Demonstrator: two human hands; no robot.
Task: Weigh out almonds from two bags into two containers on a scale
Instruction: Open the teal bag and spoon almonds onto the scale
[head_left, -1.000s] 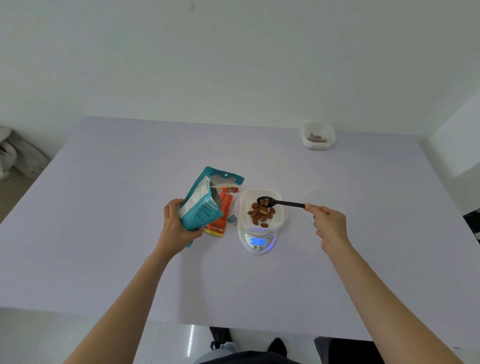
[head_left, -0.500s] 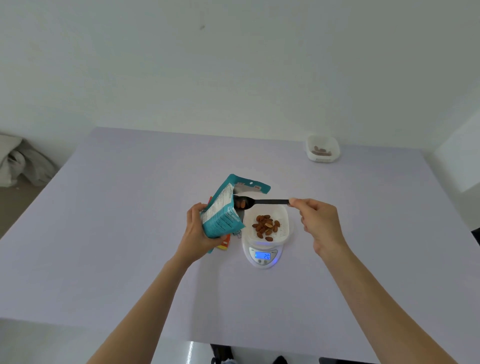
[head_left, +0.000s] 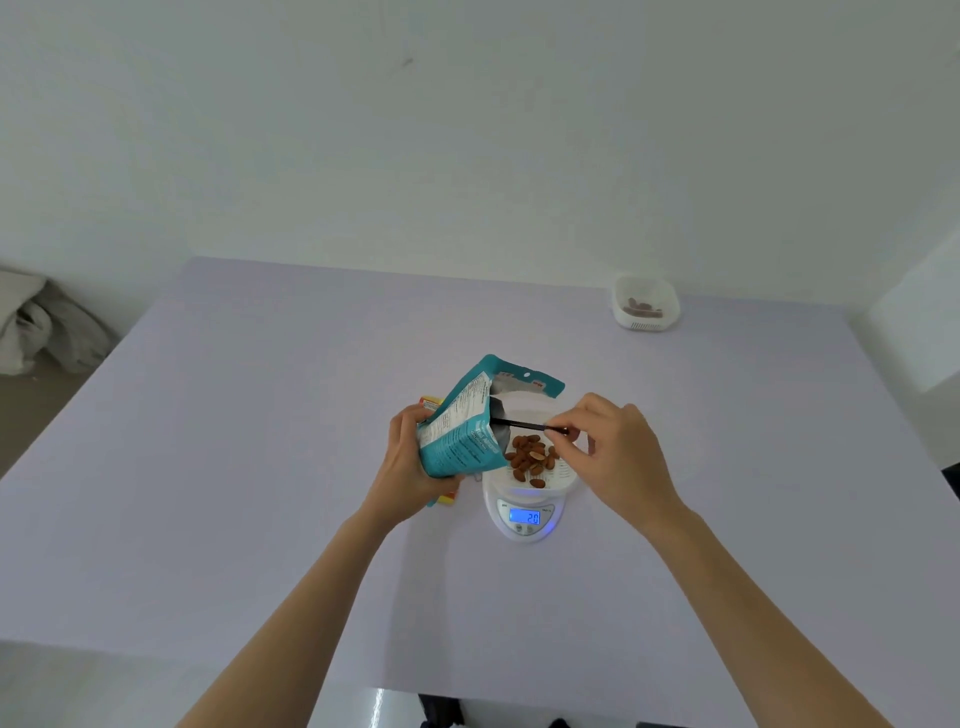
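Bench (head_left: 249, 467) carried a white scale (head_left: 524, 532) near its middle, display reading 20, with a white container (head_left: 565, 475) seated on it holding a heap of almonds (head_left: 530, 457). The left hand (head_left: 410, 462) gripped a teal bag (head_left: 460, 431), tilted just left of the container with its open mouth turned rightward, while the right hand (head_left: 608, 447) pinched the handle end of a black spoon (head_left: 524, 425) whose bowl sat inside the bag's mouth, the shaft passing above the almonds. A second container (head_left: 645, 319), holding a few almonds, stood well apart at the bench's far right, and an orange bag (head_left: 430, 402) lay largely hidden behind the left hand and teal bag.
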